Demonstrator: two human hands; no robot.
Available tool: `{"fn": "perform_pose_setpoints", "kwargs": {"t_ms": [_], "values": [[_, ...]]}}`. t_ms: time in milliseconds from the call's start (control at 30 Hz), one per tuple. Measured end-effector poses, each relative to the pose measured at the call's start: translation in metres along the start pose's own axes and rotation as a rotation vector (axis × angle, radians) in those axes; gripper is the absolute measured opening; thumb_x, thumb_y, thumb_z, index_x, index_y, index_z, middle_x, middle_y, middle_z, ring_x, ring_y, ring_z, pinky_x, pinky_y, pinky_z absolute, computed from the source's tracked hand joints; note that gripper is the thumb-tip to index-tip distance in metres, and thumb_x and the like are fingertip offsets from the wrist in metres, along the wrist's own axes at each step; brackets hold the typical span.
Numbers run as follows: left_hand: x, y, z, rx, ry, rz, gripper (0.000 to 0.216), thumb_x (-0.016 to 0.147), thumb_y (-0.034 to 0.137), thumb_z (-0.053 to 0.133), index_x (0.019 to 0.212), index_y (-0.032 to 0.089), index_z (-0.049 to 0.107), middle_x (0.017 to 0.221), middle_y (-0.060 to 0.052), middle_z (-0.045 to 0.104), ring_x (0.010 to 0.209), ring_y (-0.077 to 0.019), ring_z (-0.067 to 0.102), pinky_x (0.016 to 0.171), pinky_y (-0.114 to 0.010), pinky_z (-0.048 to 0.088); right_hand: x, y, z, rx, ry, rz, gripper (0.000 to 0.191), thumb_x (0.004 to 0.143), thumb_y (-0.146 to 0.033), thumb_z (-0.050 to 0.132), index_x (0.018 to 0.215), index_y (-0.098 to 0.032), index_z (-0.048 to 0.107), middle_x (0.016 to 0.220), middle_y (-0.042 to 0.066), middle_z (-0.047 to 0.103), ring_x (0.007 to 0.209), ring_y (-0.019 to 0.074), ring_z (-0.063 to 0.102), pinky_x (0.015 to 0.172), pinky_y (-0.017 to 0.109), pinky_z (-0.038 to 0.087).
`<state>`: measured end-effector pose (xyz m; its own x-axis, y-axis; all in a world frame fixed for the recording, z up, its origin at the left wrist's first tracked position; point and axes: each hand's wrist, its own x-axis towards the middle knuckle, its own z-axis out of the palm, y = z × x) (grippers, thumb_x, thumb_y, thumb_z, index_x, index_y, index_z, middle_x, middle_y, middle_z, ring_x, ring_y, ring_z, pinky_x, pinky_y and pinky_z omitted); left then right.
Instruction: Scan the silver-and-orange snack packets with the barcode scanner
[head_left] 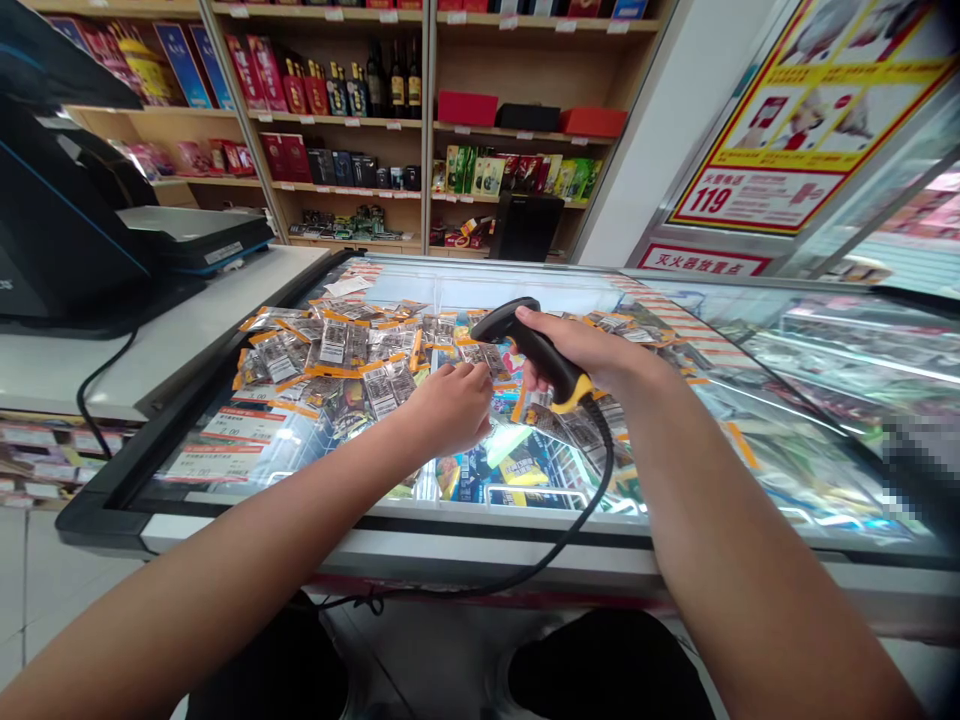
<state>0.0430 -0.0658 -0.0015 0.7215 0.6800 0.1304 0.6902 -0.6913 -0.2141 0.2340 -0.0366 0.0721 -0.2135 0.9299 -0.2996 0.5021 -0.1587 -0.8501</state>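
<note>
Right hand [581,350] grip clamped on scanner [529,345], held above freezer [465,520] glass lid. Left hand [450,405] fingers closed on packet [480,360] among packets [330,350] spread over lid; goods inside freezer.

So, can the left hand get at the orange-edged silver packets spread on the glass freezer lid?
Probably yes: the left hand already rests among the orange-edged silver packets, nothing between; the right hand holds the black scanner alongside.

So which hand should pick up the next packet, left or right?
Left, probably. The left hand already rests on the packets spread over the freezer lid, fingers curled onto one. The right hand is full, gripping the scanner.
</note>
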Motion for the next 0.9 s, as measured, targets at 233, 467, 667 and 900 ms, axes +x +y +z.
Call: {"fn": "perform_pose_setpoints", "kwargs": {"t_ms": [233, 467, 667, 900], "values": [[0.002, 0.001, -0.002, 0.007, -0.005, -0.040, 0.043, 0.100, 0.031, 0.043, 0.128, 0.007, 0.065, 0.132, -0.019, 0.062, 0.115, -0.0320, 0.062, 0.094, -0.043, 0.048, 0.013, 0.010, -0.003, 0.022, 0.098, -0.054, 0.055, 0.100, -0.069, 0.043, 0.089, -0.020, 0.065, 0.072, 0.011, 0.074, 0.058, 0.0222, 0.066, 0.046, 0.031, 0.051], [0.001, -0.009, -0.002, 0.059, -0.043, -0.341, 0.051, 0.102, 0.042, 0.045, 0.133, 0.005, 0.062, 0.128, -0.020, 0.063, 0.122, -0.0362, 0.058, 0.094, -0.044, 0.047, 0.059, 0.028, 0.013, -0.285, 0.294, -0.306, 0.063, 0.093, -0.080, 0.045, 0.090, -0.021, 0.065, 0.089, 0.010, 0.073, 0.077, 0.0242, 0.066, 0.071, 0.036, 0.052], [0.003, -0.009, -0.001, 0.112, -0.037, -0.384, 0.052, 0.103, 0.048, 0.044, 0.120, 0.006, 0.069, 0.123, -0.022, 0.065, 0.121, -0.0360, 0.056, 0.095, -0.043, 0.045, 0.086, 0.025, 0.022, -0.367, 0.174, -0.279, 0.064, 0.092, -0.081, 0.044, 0.099, -0.022, 0.067, 0.110, 0.014, 0.074, 0.096, 0.0302, 0.067, 0.084, 0.040, 0.051], [0.003, -0.019, 0.012, 0.155, 0.064, -0.281, 0.055, 0.102, 0.047, 0.046, 0.135, 0.005, 0.060, 0.142, -0.023, 0.057, 0.129, -0.0374, 0.051, 0.099, -0.047, 0.044, 0.056, 0.020, -0.001, -0.503, 0.169, -0.232, 0.073, 0.092, -0.086, 0.035, 0.090, -0.021, 0.070, 0.092, 0.012, 0.073, 0.084, 0.0286, 0.068, 0.077, 0.039, 0.052]]}}
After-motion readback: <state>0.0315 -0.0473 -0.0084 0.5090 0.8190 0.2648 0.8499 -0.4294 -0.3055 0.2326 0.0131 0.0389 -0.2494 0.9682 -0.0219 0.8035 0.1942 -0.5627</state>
